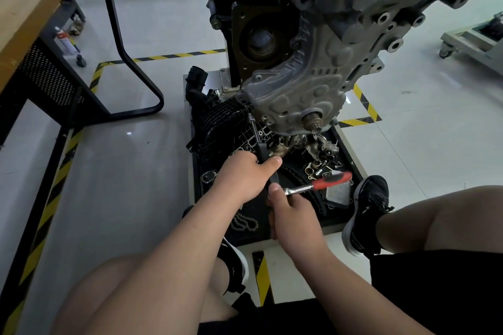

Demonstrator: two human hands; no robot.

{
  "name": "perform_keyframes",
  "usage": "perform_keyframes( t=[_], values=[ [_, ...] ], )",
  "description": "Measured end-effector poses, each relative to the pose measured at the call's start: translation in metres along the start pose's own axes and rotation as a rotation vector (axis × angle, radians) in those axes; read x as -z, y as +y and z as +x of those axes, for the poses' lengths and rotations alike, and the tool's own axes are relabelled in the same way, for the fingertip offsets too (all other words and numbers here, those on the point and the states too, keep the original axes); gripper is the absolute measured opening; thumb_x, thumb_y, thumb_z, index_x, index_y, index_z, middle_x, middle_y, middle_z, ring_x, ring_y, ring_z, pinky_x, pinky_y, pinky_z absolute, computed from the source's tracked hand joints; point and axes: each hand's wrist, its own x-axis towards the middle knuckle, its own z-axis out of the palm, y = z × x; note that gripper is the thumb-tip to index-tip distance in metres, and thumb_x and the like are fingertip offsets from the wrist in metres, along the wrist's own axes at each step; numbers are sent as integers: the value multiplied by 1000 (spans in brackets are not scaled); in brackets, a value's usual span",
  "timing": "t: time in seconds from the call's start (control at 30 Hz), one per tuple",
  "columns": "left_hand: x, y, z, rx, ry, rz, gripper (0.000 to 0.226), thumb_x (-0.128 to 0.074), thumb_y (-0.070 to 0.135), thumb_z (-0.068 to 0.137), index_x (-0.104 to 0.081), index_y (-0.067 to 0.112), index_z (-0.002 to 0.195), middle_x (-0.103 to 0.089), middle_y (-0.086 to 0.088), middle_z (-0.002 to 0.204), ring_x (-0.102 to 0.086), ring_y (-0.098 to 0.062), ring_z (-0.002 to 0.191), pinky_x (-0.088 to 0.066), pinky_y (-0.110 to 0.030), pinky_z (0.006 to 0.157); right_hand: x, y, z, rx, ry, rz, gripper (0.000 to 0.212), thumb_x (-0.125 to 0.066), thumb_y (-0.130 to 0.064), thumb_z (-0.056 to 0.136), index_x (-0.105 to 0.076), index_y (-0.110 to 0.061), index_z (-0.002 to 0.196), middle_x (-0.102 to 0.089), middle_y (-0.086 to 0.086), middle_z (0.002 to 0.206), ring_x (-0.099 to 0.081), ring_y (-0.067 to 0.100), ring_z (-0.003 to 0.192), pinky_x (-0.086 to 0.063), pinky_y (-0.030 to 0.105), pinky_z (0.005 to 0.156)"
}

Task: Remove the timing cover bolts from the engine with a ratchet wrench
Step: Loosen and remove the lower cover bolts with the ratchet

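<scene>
Left hand [242, 177] has its fingers curled round the black extension bar [261, 153], whose far tip meets the timing cover's [299, 84] lower-left edge. Right hand [295, 215] grips the red-handled ratchet wrench [326, 181] at its head.

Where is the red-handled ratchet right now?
Centre of head view, below the timing cover: right hand holds the ratchet wrench by its head, red handle pointing right.

The black floor tray [330, 221] holds a ribbed black manifold [215, 122] at its far left corner; small metal fittings [318, 168] and a silver plate [337, 190] by its right edge; a chain [245, 223] at its near edge.
</scene>
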Motion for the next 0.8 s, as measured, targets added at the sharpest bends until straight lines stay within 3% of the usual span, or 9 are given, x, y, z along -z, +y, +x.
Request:
perform_keyframes(
  t=[0.1,0.2,0.3,0.37,0.43,0.53,0.63,0.8],
  values=[
    [-1,2,0,5,13,20,55,-59,59,84,-37,20,52,-34,11,38,-36,-6,34,-25,-26,44,12,4,6,303,108,-619,47,-36,-66,88,-48,-22,77,-51,-9,58,-47,5,51,-29,26,47],
    [-2,3,0,0,5,13,55,-59,59,84,-36,19,54,-35,8,48,-37,-10,42,-27,-27,46,15,10,15,363,134,-735,49,-32,-70,84,-47,-24,75,-50,-8,58,-46,6,51,-27,26,46],
    [-1,2,0,2,-12,-26,56,-58,60,85,-35,19,54,-35,9,42,-35,-6,37,-27,-28,47,13,12,15,270,47,-353,51,-46,-58,91,-46,-15,64,-46,-7,51,-41,8,43,-33,26,48],
    [-1,2,1,16,-50,-86,58,-56,62,86,-36,19,52,-34,11,34,-35,-4,32,-29,-26,47,12,10,15,95,-40,14,53,-46,-50,95,-56,-4,73,-49,0,51,-46,15,47,-41,31,53],
    [-2,2,3,45,-96,-148,58,-53,63,87,-36,20,52,-33,12,34,-33,-4,29,-30,-24,46,10,8,16,-129,-140,368,51,-41,-50,99,-58,-5,80,-47,4,52,-44,20,47,-43,34,56],
    [-7,1,5,90,-151,-189,55,-52,62,88,-38,21,55,-33,12,34,-33,-9,27,-27,-16,37,9,3,15,-443,-345,786,54,-35,-55,98,-55,-13,72,-37,-1,51,-37,16,41,-42,29,53],
    [-8,-2,6,104,-144,-203,51,-56,59,87,-44,19,58,-34,13,33,-34,-6,26,-25,-13,32,8,0,11,-623,-482,1040,58,-38,-57,95,-58,-14,62,-34,-4,47,-34,13,36,-45,24,48],
    [-7,-3,7,97,-112,-250,51,-58,59,85,-47,19,56,-38,13,34,-36,-3,27,-30,-18,39,5,-6,4,-652,-596,1140,57,-37,-55,94,-57,-13,63,-34,-5,44,-34,13,33,-46,23,47]
  ],
)
